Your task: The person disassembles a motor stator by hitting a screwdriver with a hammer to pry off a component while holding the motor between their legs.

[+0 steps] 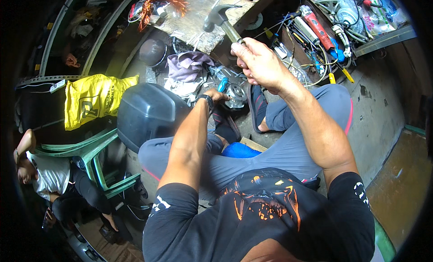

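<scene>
My right hand (261,65) is closed round the handle of a claw hammer (221,18), raised with its head up and to the left. Low between my feet, my left hand (216,96) has its fingers closed at a blue-handled tool (223,85), seemingly a screwdriver or chisel; its tip cannot be made out. Right beside those fingers, a round, silver-grey metal part (236,98) with an open, ribbed inside sits on the floor. The hammer head is well apart from the tool and the metal part.
A wooden board (198,23) with copper wire strands (158,6) stands ahead. Beside it lie a purple cloth (187,66) and a dark rounded case (151,113). Power tools and cables, including a red grinder (317,27), fill the right. Another person (54,176) sits at left, near green chairs (97,158).
</scene>
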A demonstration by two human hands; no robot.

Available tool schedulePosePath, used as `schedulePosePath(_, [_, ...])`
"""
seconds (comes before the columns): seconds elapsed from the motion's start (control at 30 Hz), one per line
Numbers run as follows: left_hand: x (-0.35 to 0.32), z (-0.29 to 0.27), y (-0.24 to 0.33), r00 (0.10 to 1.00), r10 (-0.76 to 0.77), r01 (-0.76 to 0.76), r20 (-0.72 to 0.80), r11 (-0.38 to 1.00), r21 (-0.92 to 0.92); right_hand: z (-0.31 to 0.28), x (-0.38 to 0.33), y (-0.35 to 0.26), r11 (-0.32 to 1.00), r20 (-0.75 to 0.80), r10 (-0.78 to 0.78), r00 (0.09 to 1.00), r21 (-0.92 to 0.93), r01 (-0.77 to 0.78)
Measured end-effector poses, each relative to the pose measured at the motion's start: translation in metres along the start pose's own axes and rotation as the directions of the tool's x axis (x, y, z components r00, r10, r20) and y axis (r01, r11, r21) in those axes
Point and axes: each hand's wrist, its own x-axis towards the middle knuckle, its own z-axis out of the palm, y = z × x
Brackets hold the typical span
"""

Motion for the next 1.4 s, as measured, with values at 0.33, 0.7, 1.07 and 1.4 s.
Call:
schedulePosePath(0.33, [0.001,0.005,0.049,0.98,0.12,0.02,-0.161,0.739,0.674,0.001,0.014,0.013,0.997,-0.005,-0.043,0.999,-0.069,0.042])
schedulePosePath(0.7, [-0.092,-0.008,0.069,0.708,0.631,-0.644,-0.317,0.761,0.078,-0.01,-0.003,-0.008,0.974,-0.099,-0.08,0.992,0.205,0.099])
schedulePosePath(1.07, [-0.094,0.03,0.081,0.481,0.84,-0.708,-0.249,0.54,0.455,-0.037,-0.034,-0.006,0.934,-0.161,-0.041,0.986,0.344,0.095])
schedulePosePath(1.4, [-0.078,0.019,0.073,0.505,0.823,-0.734,-0.259,0.568,0.374,-0.042,-0.041,0.017,0.974,-0.26,-0.189,0.947,-0.175,0.146])
